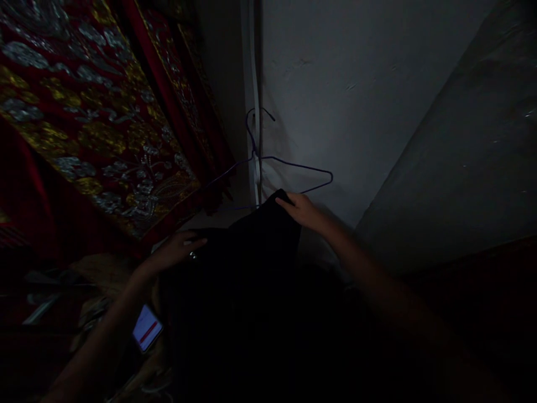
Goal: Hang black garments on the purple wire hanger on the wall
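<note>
A black garment hangs stretched between my two hands; in the dark its kind cannot be made out. My right hand is closed on its upper right corner, thumb on the near side. At the upper left edge my left hand grips the cloth, with a small shiny spot by the fingers. Just beyond the garment, a dark purple wire hanger hangs against the wall, bare along its visible shoulders. The black cloth covers part of its lower bar.
Red cloth with gold and silver embroidery hangs at the left. A pale strip runs down the grey wall. Below my left forearm lies a lit phone among dim clutter. A greyish sheet-like surface slants at the right.
</note>
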Available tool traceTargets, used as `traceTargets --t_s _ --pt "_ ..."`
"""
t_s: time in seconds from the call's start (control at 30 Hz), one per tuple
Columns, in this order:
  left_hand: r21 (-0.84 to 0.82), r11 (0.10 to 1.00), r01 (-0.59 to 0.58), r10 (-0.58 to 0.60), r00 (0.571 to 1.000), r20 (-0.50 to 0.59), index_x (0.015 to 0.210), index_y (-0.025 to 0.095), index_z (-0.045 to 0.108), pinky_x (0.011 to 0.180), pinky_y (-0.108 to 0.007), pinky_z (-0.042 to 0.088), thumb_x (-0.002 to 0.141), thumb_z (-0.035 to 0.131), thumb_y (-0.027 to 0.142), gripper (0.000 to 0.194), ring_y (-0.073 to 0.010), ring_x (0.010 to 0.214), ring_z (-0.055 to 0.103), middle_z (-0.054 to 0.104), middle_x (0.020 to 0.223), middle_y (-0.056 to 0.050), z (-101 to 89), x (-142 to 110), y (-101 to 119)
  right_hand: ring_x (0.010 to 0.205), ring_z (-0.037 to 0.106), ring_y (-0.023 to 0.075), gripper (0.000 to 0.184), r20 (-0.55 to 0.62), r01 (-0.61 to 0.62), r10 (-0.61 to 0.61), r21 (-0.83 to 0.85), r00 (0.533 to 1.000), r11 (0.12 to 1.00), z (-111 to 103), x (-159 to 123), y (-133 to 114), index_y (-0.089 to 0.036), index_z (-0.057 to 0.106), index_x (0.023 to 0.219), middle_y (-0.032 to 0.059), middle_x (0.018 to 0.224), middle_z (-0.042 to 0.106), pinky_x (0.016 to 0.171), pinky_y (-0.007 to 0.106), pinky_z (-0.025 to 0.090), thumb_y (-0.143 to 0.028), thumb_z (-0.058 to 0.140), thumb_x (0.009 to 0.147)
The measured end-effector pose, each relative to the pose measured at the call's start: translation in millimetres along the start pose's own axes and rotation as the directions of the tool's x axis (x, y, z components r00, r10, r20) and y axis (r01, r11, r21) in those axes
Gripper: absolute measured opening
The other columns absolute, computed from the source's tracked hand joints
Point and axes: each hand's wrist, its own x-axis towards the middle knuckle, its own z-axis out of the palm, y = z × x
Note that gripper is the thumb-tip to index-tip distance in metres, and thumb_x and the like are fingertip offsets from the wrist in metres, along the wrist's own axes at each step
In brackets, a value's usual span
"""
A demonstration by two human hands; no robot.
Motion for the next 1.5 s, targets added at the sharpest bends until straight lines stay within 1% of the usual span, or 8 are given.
traceTargets --t_s 0.23,0.43,0.73,0.93,1.07,1.2,1.37,1.5 --pt "-0.043 0.995 -0.093 0.087 0.987 -0.132 0.074 0.019 0.075 0.065 -0.029 0.047 0.067 0.077 0.054 0.036 -0.0217 0.071 0.063 0.072 0.074 -0.003 -9.1 20 32 0.052 0.041 0.0115 0.041 -0.021 -0.023 0.022 -0.064 1.0 0.998 -41 -21 -16 -0.022 0.049 0.058 -0.0028 0.053 0.047 0.051 0.028 0.03 -0.048 0.061 0.087" --pt "0.125 0.956 -0.266 0.282 0.95 -0.135 0.076 0.019 0.073 0.072 -0.029 0.046 0.076 0.066 0.043 0.025 -0.0206 0.075 0.061 0.07 0.076 -0.001 -1.4 24 58 0.052 0.044 0.0128 0.042 -0.045 -0.047 0.043 -0.078 0.998 0.996 -37 -37 -24 -0.021 0.051 0.06 -0.0012 0.055 0.051 0.05 0.028 0.032 -0.053 0.061 0.086" --pt "0.101 0.995 0.004 -0.027 0.973 0.228 0.057 0.024 0.074 0.064 -0.029 0.045 0.064 0.071 0.049 0.026 -0.0206 0.065 0.058 0.07 0.066 -0.003 -7.0 41 18 0.051 0.048 0.014 0.04 -0.121 -0.039 0.022 -0.143 0.992 0.989 -34 -47 -19 -0.022 0.053 0.063 -0.0002 0.054 0.055 0.048 0.028 0.033 -0.053 0.059 0.088" --pt "0.009 0.994 -0.112 0.112 0.993 0.02 0.062 0.022 0.072 0.061 -0.027 0.045 0.067 0.07 0.043 0.022 -0.0193 0.066 0.056 0.066 0.064 0.0 -10.5 21 60 0.05 0.045 0.013 0.038 -0.134 -0.033 0.013 -0.144 0.991 0.989 -29 -47 -18 -0.022 0.051 0.061 -0.0014 0.052 0.052 0.049 0.029 0.032 -0.048 0.06 0.087" --pt "0.006 0.899 -0.437 0.428 0.877 -0.218 0.091 0.021 0.072 0.081 -0.029 0.05 0.073 0.076 0.034 0.023 -0.0208 0.082 0.064 0.071 0.084 -0.003 -1.2 19 110 0.053 0.047 0.0136 0.041 -0.086 -0.046 0.043 -0.043 0.995 0.998 -17 -53 -28 -0.021 0.052 0.063 -0.0007 0.056 0.054 0.05 0.028 0.036 -0.052 0.058 0.089" --pt "0.134 0.797 -0.589 0.605 0.776 -0.18 0.122 0.021 0.067 0.09 -0.03 0.049 0.086 0.067 0.027 0.036 -0.0212 0.087 0.067 0.072 0.089 -0.003 8.0 29 134 0.071 0.062 0.019 0.036 -0.114 -0.017 0.018 0.009 0.993 1.0 -15 -60 -33 -0.019 0.066 0.084 0.0037 0.076 0.067 0.065 0.031 0.048 -0.052 0.053 0.094" --pt "0.359 0.73 -0.581 0.665 0.724 -0.181 0.107 0.021 0.074 0.086 -0.031 0.049 0.095 0.054 0.029 0.024 -0.023 0.086 0.065 0.072 0.095 -0.007 2.7 37 126 0.094 0.068 0.0251 0.04 -0.559 -0.032 0.0 -0.047 0.829 0.998 -50 -59 -2 -0.019 0.068 0.099 0.0107 0.095 0.073 0.084 0.039 0.053 -0.056 0.057 0.092" --pt "0.443 0.667 -0.599 0.712 0.688 -0.142 0.103 0.02 0.073 0.087 -0.032 0.049 0.097 0.052 0.031 0.025 -0.0231 0.09 0.063 0.066 0.099 -0.009 0.1 41 124 0.092 0.069 0.0267 0.042 -0.713 -0.002 -0.002 -0.004 0.701 1.0 -83 -46 17 -0.018 0.068 0.103 0.014 0.098 0.072 0.076 0.04 0.054 -0.057 0.062 0.089"
